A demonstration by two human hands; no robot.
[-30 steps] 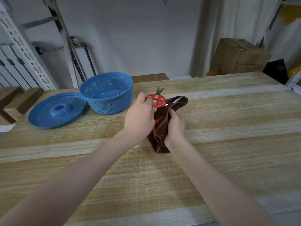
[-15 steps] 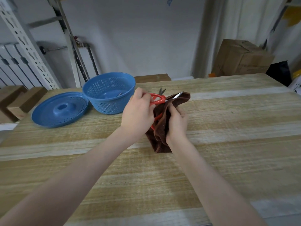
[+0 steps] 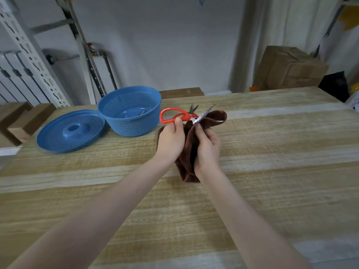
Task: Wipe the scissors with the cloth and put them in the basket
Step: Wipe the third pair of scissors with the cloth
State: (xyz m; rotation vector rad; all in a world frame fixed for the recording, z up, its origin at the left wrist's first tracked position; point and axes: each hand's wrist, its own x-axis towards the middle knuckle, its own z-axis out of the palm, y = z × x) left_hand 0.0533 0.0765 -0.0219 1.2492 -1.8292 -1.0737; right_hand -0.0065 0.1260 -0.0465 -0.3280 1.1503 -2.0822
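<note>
Bench (image 3: 272, 171): pale wooden top carrying everything listed.
Right hand (image 3: 207, 146): over the middle of the bench; fingers curled round the cloth, thumb pressing it against the blade.
Left hand (image 3: 171, 140): beside the right hand, grasping the lower side of the red handle loop.
Cloth (image 3: 187, 154): brown, bunched, hanging down to the bench; upper end folded round the blade.
Scissors (image 3: 187, 116): red-handled, held above the bench between both hands, blade tip pointing toward the far edge; outside the basket.
Basket (image 3: 132, 125): blue, perforated, upright near the far edge, left of the scissors.
Lid (image 3: 58, 140): blue, perforated, toward the far left corner, just beside the basket.
Cardboard box (image 3: 287, 70): beyond the far right edge.
</note>
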